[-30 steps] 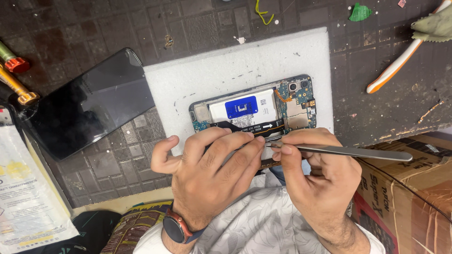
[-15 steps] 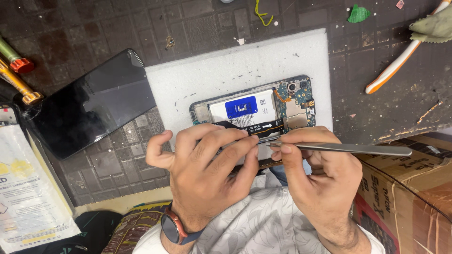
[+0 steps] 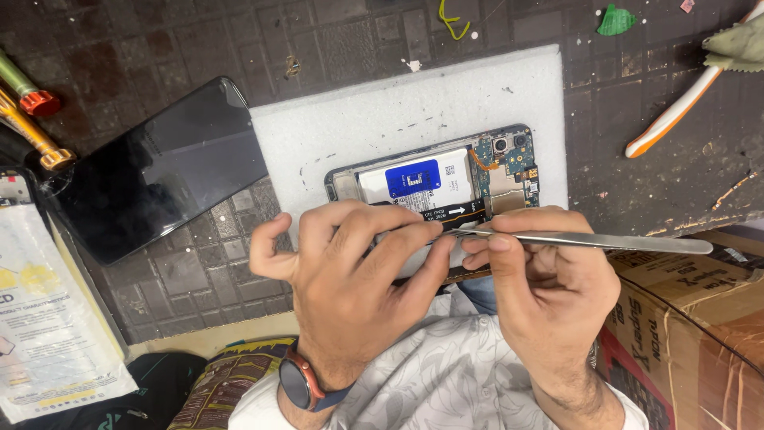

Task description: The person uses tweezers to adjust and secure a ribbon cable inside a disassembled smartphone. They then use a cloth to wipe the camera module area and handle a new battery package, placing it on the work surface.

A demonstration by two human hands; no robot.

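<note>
An opened phone (image 3: 446,175) lies on a white foam pad (image 3: 382,119), its white battery with a blue label and its circuit board exposed. My left hand (image 3: 350,279) rests on the phone's near edge, fingers curled over it and holding it down. My right hand (image 3: 541,279) grips long metal tweezers (image 3: 605,240), whose tips reach a black flex cable at the phone's middle, close to my left fingertips. The near half of the phone is hidden under both hands.
A black phone screen panel (image 3: 159,171) lies left of the pad on the dark tiled mat. Screwdrivers (image 3: 32,119) sit at the far left, a printed plastic bag (image 3: 48,318) below them. An orange-and-white tool (image 3: 676,111) lies top right, a cardboard box (image 3: 700,318) at right.
Both hands stayed on the phone; the tweezers tilted slightly, and their tips shifted a little along the flex cable. The phone has not moved.
</note>
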